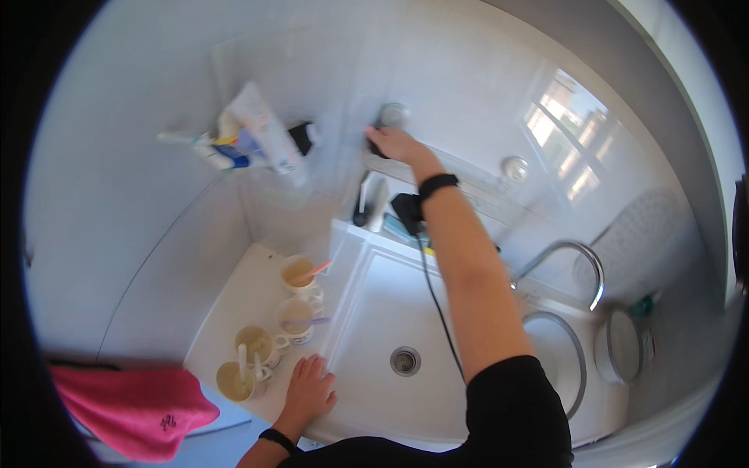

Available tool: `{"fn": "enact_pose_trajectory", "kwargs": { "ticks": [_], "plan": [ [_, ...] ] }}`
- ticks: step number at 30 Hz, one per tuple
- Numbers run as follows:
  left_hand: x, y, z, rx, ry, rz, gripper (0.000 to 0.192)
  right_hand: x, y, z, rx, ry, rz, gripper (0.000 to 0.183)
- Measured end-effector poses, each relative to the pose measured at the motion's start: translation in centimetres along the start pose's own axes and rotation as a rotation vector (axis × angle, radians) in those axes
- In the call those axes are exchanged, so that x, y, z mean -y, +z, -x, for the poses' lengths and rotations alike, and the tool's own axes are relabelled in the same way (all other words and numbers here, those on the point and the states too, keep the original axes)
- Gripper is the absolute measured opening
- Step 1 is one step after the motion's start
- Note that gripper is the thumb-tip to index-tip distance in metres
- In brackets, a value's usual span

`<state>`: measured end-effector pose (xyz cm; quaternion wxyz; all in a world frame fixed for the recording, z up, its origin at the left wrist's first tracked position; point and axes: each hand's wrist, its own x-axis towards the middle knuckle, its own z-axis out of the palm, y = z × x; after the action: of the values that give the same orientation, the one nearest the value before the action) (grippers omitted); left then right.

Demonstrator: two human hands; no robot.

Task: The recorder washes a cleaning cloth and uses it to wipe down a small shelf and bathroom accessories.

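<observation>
My right hand (395, 144) reaches up to the back wall, beside a round clear wall fitting (394, 115). Something dark shows at its fingers, too blurred to name, and its grip cannot be made out. My left hand (310, 386) lies palm down on the white counter, at the left rim of the sink (374, 316), holding nothing. Just beyond it stand several handled cups (254, 345), with handles of what look like toothbrushes leaning in them, one peach (316, 271) and one purple (307, 322). Below my right forearm is a black plug-like block (408, 210) with a black cable (436, 298).
A chrome faucet (591, 263) arches at the right, near a round basin (556, 351) and a pot-like container (619, 345). Tubes and toothbrushes (257, 134) hang on the left wall. A pink towel (140, 403) hangs at lower left. A second wall fitting (515, 169) is further right.
</observation>
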<state>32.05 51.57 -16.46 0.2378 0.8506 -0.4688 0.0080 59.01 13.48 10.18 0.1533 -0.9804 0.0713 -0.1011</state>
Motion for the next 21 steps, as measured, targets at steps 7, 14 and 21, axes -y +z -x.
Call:
{"fn": "enact_pose_trajectory", "kwargs": {
  "ticks": [7, 14, 21],
  "plan": [
    [0.0, 0.7, -0.3, -0.015, 0.032, -0.006, 0.026, -5.7, -0.3, 3.9, -0.136, -0.045, 0.089, 0.04],
    [0.1, 0.5, -0.4, -0.042, 0.054, 0.015, 0.027, -13.3, -7.7, 15.3, -0.144, 0.456, 0.39, 0.063],
    [0.4, 0.4, -0.1, -0.043, 0.041, 0.024, 0.026, -9.7, -8.4, 18.3, 0.071, 0.587, 0.529, 0.07]
  ]
}}
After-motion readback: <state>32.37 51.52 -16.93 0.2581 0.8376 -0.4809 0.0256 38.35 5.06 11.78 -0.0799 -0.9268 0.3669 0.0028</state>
